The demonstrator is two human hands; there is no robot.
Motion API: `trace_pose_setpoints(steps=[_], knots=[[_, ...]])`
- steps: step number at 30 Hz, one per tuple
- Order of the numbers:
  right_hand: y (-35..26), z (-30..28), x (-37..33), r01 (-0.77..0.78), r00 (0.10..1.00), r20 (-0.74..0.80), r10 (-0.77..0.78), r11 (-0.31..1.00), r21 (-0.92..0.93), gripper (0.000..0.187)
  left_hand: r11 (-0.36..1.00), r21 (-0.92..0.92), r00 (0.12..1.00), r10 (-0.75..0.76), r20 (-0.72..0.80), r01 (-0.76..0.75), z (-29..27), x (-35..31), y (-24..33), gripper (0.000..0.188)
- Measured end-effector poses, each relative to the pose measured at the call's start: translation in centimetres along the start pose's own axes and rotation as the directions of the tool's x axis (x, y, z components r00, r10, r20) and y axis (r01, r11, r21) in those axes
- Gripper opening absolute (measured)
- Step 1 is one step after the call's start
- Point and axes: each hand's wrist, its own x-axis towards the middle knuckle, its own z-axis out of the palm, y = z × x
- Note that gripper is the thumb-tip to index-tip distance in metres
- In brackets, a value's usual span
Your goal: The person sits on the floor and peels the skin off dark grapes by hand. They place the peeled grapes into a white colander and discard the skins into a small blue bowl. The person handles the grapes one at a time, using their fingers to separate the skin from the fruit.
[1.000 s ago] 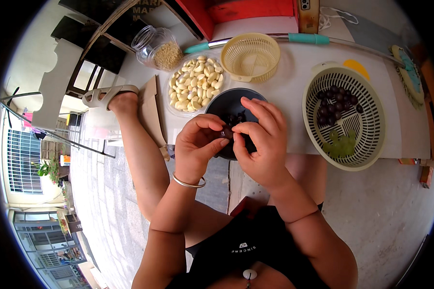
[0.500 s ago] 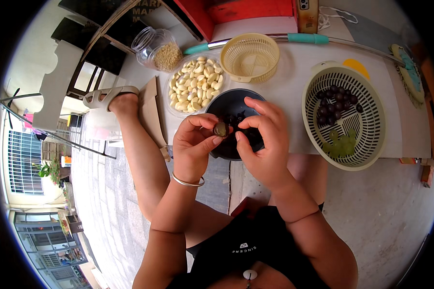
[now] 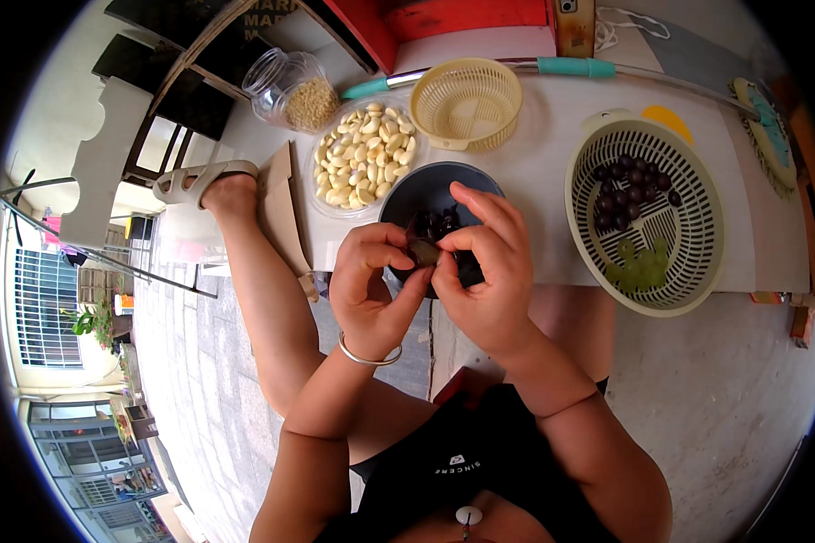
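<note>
A partly peeled dark grape [image 3: 423, 254] is pinched between the thumb and fingers of my left hand [image 3: 369, 285], above the near part of a dark grey bowl [image 3: 424, 185]. My right hand [image 3: 491, 288] meets it, thumb and forefinger pinched together at the grape's right side, the other fingers raised. Whether those fingertips grip loose skin or the flesh is too small to tell. Dark grape skins [image 3: 439, 220] lie in the bowl, partly hidden by my hands. To the right, a pale colander [image 3: 708, 181] holds dark whole grapes [image 3: 632, 194] and peeled green grapes [image 3: 640, 267].
Left of the bowl stands a clear dish of pale cloves or kernels [image 3: 364, 158]. Behind are a cream basket [image 3: 466, 65] and a clear jar [image 3: 290, 86] of grains. A pole with teal grips [image 3: 575, 68] crosses the table's back. My leg [image 3: 267, 299] stretches out at left.
My right fingertips have closed in from a short gap to touch the grape. Both hands sit slightly lower, and the grape has turned in my left fingers.
</note>
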Motion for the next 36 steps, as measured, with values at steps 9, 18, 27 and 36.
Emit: trace_pose_setpoints(steps=[9, 18, 27, 36], knots=[[0.8, -0.6, 0.3, -0.194, 0.981, 0.049, 0.188, 0.963, 0.187, 0.014, 0.135, -0.815, 0.761, -0.469, 0.448, 0.563, -1.6, 0.9, -1.0, 0.029], [-0.3, -0.7, 0.3, -0.08, 0.994, 0.083, 0.071, 0.992, 0.102, 0.017, 0.596, -0.694, 0.88, -0.462, 0.115, 0.404, -0.6, 0.0, -1.1, 0.036], [-0.1, 0.2, -0.2, -0.097, 0.994, 0.059, 0.092, 0.991, 0.096, 0.017, 0.952, -0.284, 0.993, -0.117, -0.002, 0.111, 0.3, -0.4, -0.7, 0.036], [-0.5, 0.0, 0.1, -0.044, 0.998, 0.052, 0.037, 0.991, 0.126, 0.019, 0.767, -0.51, 0.91, -0.405, 0.086, 0.39, -0.5, -0.5, -0.2, 0.038]])
